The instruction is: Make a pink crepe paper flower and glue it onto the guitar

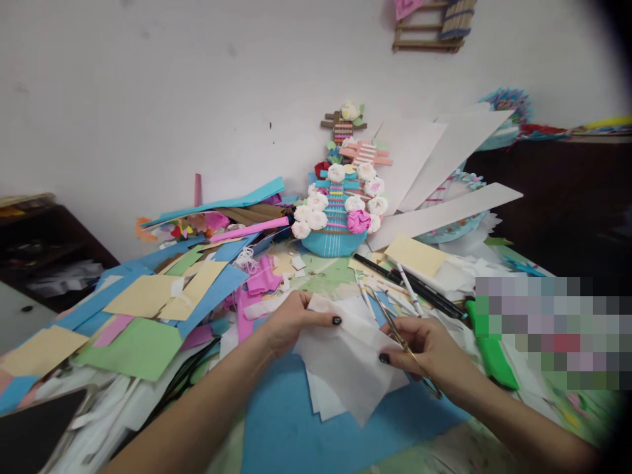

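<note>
My left hand (296,319) pinches the upper left edge of a thin white tissue paper sheet (353,359), thumb on top. At the sheet's right side, my right hand (419,349) is closed around gold-handled scissors (407,345). The scissor blades point up and to the left, away from me. My right thumb rests by the sheet's right edge; whether it grips the paper too I cannot tell. More white paper pieces (328,401) lie under the held sheet, on a blue sheet (296,428).
A blue paper guitar (336,224) with white flowers stands against the wall. Coloured paper sheets (133,345) are heaped on the left, beside a dark flat device (42,428). Black pens (409,283), white strips and a green object (494,355) lie on the right.
</note>
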Demonstrator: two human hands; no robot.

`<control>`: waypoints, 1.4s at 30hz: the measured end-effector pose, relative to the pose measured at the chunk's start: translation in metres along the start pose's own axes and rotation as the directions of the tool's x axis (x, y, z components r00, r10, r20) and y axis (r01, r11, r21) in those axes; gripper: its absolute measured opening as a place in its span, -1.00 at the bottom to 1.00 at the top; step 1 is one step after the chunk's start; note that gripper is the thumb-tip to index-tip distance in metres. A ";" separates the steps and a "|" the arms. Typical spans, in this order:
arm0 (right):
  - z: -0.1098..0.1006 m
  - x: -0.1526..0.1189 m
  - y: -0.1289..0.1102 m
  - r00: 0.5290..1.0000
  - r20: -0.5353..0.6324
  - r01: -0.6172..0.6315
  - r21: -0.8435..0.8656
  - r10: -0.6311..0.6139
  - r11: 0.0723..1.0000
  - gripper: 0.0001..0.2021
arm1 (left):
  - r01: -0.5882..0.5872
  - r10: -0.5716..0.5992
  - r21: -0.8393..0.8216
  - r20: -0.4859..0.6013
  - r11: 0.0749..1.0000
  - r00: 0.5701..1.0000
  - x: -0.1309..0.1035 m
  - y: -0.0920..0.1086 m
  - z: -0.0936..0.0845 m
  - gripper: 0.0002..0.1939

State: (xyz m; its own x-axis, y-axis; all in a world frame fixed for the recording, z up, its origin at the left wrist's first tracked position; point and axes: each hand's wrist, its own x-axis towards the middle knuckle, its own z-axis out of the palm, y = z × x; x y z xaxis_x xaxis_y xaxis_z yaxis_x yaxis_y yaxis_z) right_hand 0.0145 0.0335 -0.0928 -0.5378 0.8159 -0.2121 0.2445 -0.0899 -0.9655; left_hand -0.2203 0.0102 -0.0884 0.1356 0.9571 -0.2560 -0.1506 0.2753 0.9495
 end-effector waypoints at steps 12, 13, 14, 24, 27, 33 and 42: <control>0.000 -0.005 -0.006 0.998 -0.042 0.045 0.067 -0.042 0.997 -0.61 | -0.057 0.046 0.077 0.141 0.995 0.989 -0.010 0.013 -0.003 -0.65; 0.000 -0.005 -0.006 0.998 -0.052 0.047 0.060 -0.044 0.997 -0.63 | -0.053 0.043 0.065 0.149 0.996 0.988 -0.010 0.014 -0.003 -0.63; 0.000 -0.005 -0.006 0.997 -0.058 0.050 0.057 -0.046 0.997 -0.64 | -0.048 0.040 0.049 0.149 0.998 0.988 -0.010 0.014 -0.003 -0.61; 0.000 -0.008 -0.002 0.996 -0.020 0.084 0.054 -0.083 0.995 -0.69 | -0.068 0.064 0.017 0.176 0.998 0.982 -0.010 0.010 0.003 -0.44; 0.002 -0.008 -0.004 0.997 -0.014 0.075 0.061 -0.074 0.995 -0.68 | -0.084 0.071 0.091 0.141 0.992 0.988 -0.010 0.006 0.009 -0.59; -0.001 -0.009 -0.006 0.993 -0.036 0.115 0.114 -0.111 0.987 -0.65 | -0.099 0.099 0.030 0.017 0.995 0.995 -0.010 0.007 0.009 -0.80; -0.010 -0.018 -0.011 0.890 0.389 0.146 0.253 -0.239 0.956 -0.44 | -0.272 0.263 -0.030 -0.171 0.962 0.950 -0.013 0.027 -0.011 -0.76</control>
State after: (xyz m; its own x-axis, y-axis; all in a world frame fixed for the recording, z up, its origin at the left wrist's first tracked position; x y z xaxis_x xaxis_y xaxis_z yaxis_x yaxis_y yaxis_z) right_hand 0.0294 0.0252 -0.0770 -0.8509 0.5251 -0.0167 -0.0490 -0.1110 -0.9926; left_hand -0.2368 0.0060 -0.0611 -0.0780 0.9967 -0.0241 -0.2111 0.0071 0.9774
